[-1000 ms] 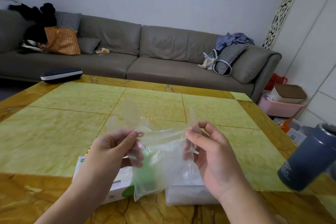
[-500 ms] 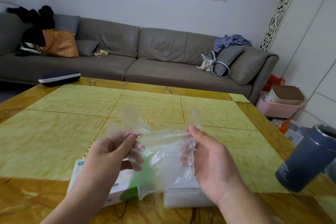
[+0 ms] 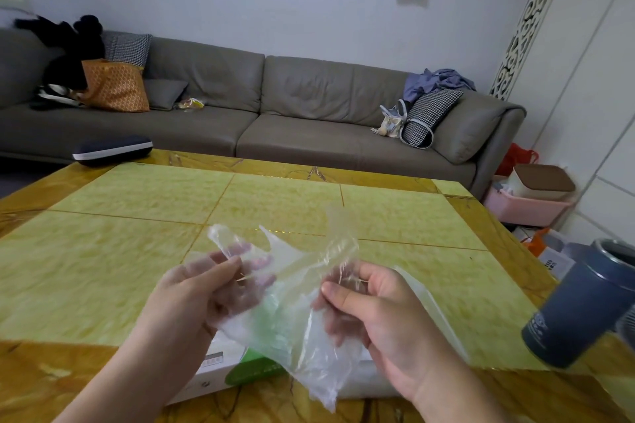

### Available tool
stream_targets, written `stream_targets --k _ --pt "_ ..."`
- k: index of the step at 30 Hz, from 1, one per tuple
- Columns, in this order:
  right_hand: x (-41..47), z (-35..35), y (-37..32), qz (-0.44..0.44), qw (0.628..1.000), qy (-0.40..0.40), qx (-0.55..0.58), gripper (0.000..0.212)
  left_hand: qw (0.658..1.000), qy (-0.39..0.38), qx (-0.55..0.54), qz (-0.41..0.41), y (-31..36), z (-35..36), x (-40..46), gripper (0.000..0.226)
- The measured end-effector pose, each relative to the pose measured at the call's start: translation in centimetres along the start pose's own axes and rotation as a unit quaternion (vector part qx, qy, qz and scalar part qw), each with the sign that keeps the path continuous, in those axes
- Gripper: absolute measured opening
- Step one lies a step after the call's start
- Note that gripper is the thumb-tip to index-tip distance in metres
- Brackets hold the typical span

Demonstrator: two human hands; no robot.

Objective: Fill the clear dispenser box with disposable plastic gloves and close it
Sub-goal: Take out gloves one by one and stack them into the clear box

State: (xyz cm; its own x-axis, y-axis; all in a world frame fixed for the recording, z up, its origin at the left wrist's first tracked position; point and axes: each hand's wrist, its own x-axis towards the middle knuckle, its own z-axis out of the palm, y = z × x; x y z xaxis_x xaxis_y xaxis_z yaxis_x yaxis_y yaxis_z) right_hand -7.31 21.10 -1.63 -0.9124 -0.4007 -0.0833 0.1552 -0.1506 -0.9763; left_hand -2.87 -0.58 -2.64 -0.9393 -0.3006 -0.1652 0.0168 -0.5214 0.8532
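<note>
My left hand (image 3: 202, 292) and right hand (image 3: 374, 306) pinching a clear glove (image 3: 292, 306), I'm seeing fingers pointing up-away, cuff hanging toward me, box (image 3: 220, 374) print unreadable

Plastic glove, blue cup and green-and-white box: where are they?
Plastic glove (image 3: 295, 316): head view, crinkled middle between the hands.
Blue cup (image 3: 580, 306): head view, its side.
Green-and-white box (image 3: 220, 371): head view, white top.
</note>
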Motion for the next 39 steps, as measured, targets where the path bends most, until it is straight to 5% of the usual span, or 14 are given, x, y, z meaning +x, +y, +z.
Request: stream_targets --k 13,21,26,29,33,36,39 --pt "0.6 -1.8 -0.4 -0.023 0.994 0.072 -0.075 0.008 0.996 -0.044 0.071 0.023 1.3 -0.2 0.1 0.033" --pt "0.2 -3.6 -2.5 -0.106 0.978 0.092 -0.151 0.014 0.951 -0.086 0.250 0.157 2.5 2.6 -0.4 0.026" --pt "-1.1 -5.8 -5.3 -0.326 0.901 0.127 -0.258 0.013 0.884 -0.158 0.293 0.329 3.8 5.2 -0.1 0.016" --pt "-1.9 -7.6 -5.6 -0.395 0.837 0.116 -0.360 0.021 0.828 -0.191 0.402 0.341 3.8 5.4 1.4 0.026" --pt "-1.7 -9.3 -3.8 -0.279 0.820 0.070 -0.494 0.033 0.760 -0.125 0.589 0.245 2.0 4.2 2.8 0.062" --pt "-1.4 -9.9 -2.5 -0.125 0.795 0.021 -0.593 0.032 0.736 -0.068 0.617 0.271 0.8 4.8 2.2 0.070" --pt "-1.0 -10.0 -1.7 -0.035 0.793 0.006 -0.609 0.032 0.714 -0.103 0.615 0.319 0.3 7.3 1.0 0.067"
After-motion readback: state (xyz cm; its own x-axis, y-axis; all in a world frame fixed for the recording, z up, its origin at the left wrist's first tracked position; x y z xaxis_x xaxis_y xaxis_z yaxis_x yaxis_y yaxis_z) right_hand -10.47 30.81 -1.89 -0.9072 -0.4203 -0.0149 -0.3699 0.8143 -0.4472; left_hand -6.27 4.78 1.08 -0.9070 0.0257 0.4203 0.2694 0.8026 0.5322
